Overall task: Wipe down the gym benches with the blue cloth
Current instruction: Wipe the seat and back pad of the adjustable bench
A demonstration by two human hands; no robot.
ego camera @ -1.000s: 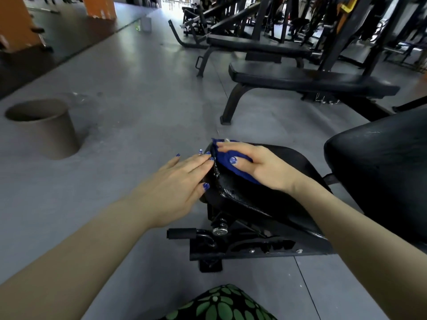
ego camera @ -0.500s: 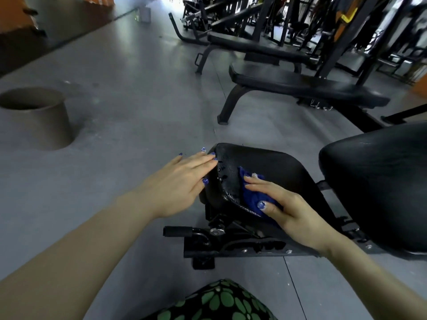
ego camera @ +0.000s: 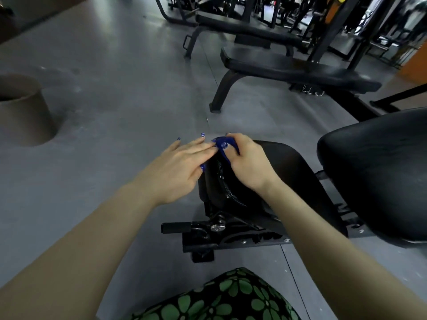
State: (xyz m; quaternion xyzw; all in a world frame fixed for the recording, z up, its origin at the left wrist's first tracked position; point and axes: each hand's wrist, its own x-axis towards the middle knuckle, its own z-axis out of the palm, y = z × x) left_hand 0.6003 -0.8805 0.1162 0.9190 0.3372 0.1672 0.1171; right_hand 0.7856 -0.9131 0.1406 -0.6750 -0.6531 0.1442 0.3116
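My right hand [ego camera: 247, 162] covers most of the blue cloth [ego camera: 223, 144] — only a bunched edge shows — while the bucket [ego camera: 23, 109] is cut by the left edge, and the far machines [ego camera: 300, 12] blur together.

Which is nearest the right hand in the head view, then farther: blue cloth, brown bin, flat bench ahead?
1. Blue cloth: gripped in the right hand at the seat pad's front edge.
2. Flat bench: ahead, slightly right.
3. Brown bin: far left on the floor.

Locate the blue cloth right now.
In the head view, near centre: the blue cloth is bunched under the right hand at the seat pad's far-left corner, beside the left hand.
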